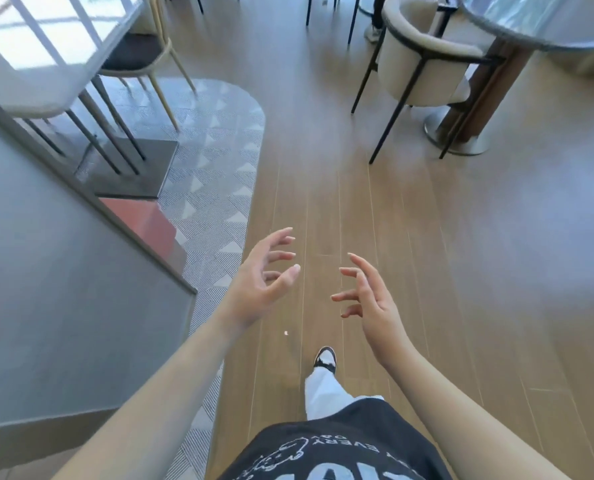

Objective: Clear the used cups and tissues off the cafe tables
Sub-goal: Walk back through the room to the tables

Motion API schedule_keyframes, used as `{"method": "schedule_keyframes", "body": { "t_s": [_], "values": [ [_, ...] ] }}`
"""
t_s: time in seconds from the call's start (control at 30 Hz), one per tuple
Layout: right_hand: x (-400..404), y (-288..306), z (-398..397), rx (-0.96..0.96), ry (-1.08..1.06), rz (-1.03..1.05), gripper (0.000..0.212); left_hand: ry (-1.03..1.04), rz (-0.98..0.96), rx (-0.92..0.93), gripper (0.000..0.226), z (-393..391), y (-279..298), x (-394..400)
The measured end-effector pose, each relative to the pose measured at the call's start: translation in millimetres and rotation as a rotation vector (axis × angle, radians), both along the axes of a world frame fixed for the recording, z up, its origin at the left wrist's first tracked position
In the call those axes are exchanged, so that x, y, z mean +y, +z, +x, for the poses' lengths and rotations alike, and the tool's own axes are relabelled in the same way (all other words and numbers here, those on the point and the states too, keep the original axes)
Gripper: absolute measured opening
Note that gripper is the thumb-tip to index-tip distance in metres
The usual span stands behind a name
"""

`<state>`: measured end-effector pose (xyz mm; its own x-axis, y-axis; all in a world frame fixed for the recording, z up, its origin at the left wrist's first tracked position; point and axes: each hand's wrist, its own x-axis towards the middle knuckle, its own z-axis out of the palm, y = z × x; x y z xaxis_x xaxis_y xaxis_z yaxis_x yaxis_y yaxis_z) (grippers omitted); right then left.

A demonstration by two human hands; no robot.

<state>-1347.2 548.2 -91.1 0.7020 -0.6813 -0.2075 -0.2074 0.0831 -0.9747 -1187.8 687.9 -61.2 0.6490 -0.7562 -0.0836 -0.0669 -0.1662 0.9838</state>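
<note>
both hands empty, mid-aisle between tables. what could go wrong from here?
1. The cream chair has dark legs splayed into the walkway at right; a foot could catch one.
2. A small white scrap lies on the wood floor below the left hand; it may get walked past.
3. No cups or tissues are visible, and the right hand holds nothing.

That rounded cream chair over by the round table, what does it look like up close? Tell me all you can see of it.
The cream chair has a curved, padded tub back, seemingly fabric or leatherette, wrapped by a thin dark metal frame that runs down into slim, splayed black legs. It stands upright on the wooden floor, its back toward the camera, tucked against the round table beside the table's wooden pedestal and metal base. Its seat is mostly hidden, and nothing shows on it. The picture is slightly blurred.
</note>
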Motion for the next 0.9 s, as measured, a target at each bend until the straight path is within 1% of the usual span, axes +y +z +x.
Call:
{"method": "schedule_keyframes", "body": {
  "t_s": [0.1,0.2,0.37,0.63,0.73,0.9],
  "values": [
    [-48,4,46,0.001,0.035,0.017,0.032,0.042,0.012,0.014,0.066,36,8,-45],
    [-96,12,89,-0.012,0.090,-0.012,0.032,0.063,0.013,0.012,0.067,67,16,-86],
    [-151,19,153,-0.030,0.126,-0.020,0.032,0.101,0.003,0.016,0.065,120,22,-131],
    [-201,5,269,-0.023,0.188,-0.013,0.032,0.176,0.013,0.006,0.060,230,6,-164],
    [-216,1,330,-0.027,0.190,-0.017,0.034,0.229,0.015,0.010,0.062,288,-1,-169],
    [-233,7,433,-0.034,0.175,-0.017,0.031,0.252,0.017,-0.003,0.064,393,-2,-184]
  ]
}}
